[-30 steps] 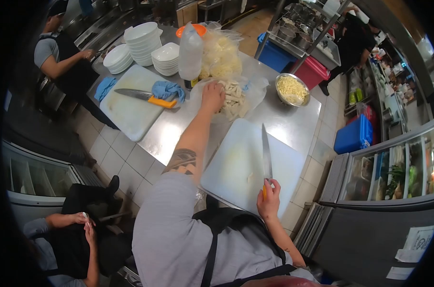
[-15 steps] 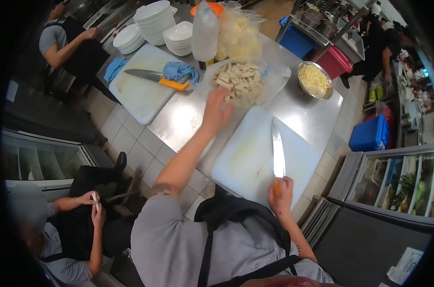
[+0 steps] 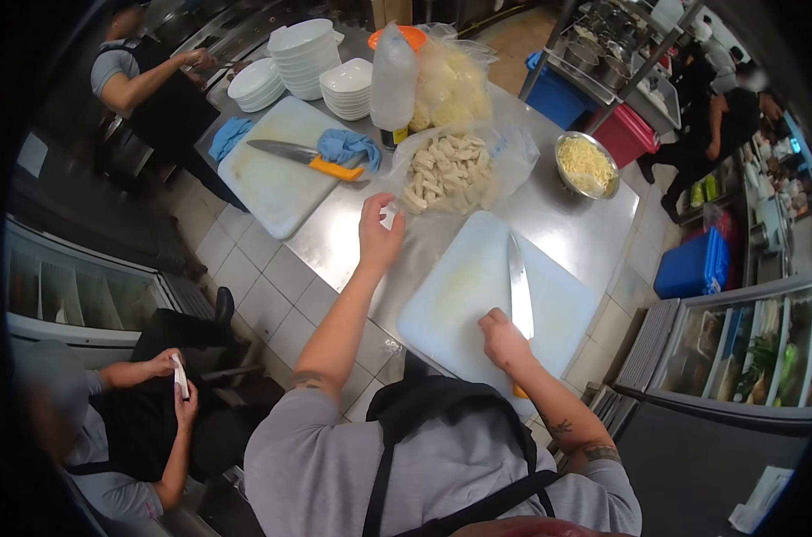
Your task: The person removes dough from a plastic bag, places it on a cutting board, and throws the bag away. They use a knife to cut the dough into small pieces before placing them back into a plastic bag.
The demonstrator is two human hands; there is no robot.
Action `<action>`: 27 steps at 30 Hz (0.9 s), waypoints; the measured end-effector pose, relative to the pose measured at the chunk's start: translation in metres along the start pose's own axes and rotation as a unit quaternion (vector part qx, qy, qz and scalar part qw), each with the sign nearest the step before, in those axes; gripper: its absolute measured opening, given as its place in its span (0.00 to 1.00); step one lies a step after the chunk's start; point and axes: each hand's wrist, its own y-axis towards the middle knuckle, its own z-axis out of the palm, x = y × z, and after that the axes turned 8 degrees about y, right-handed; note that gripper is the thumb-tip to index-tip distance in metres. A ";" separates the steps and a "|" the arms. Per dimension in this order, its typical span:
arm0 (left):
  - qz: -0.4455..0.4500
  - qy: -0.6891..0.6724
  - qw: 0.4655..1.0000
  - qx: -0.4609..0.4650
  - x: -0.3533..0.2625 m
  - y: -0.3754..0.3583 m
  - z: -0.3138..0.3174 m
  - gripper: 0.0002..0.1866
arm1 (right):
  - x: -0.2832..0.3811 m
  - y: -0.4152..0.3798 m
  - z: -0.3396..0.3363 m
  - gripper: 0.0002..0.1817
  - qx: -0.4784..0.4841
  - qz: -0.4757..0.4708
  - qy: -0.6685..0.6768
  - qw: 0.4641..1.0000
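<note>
My left hand is at the near left edge of a clear plastic bag; its fingers are curled, with whitish film seemingly between thumb and fingers. Pale cut strips of food, perhaps chicken, lie heaped in the bag. Over the white cutting board, my right hand is closed, fingertips pinched down on the surface; whatever they hold is hidden. A kitchen knife lies on that board beside the right hand, its orange handle partly under my wrist.
Left stands a second cutting board with an orange-handled knife and blue cloth. Stacked white bowls, a clear bottle and a metal bowl of shreds stand farther off. One co-worker sits lower left; others stand behind.
My right hand has let go of the knife and moved left onto the board, where a small pale scrap lay. My left hand has drawn back from the food strips, which now show more openly.
</note>
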 end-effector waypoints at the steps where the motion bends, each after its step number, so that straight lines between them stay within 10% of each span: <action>1: -0.006 0.013 1.000 0.000 0.001 0.003 -0.002 0.24 | 0.005 0.004 -0.010 0.09 -0.005 0.004 0.006 1.000; 10: -0.112 0.025 0.993 0.018 0.042 0.044 0.028 0.43 | 0.001 0.024 -0.017 0.10 0.071 0.042 -0.071 0.994; 15: -0.150 0.075 0.984 0.060 0.041 0.065 0.031 0.33 | -0.011 0.078 -0.031 0.07 0.057 -0.042 0.029 0.997; 19: -0.134 0.065 0.981 0.121 0.036 0.076 0.023 0.15 | 0.012 0.173 -0.102 0.20 -0.006 -0.003 0.444 0.896; 25: -0.239 -0.260 0.928 0.121 -0.014 0.083 -0.008 0.02 | -0.024 0.285 -0.148 0.38 -0.500 0.053 0.035 0.864; 27: -0.228 -0.325 0.908 0.134 -0.032 0.077 -0.021 0.02 | -0.040 0.290 -0.149 0.37 -0.475 0.104 0.000 0.874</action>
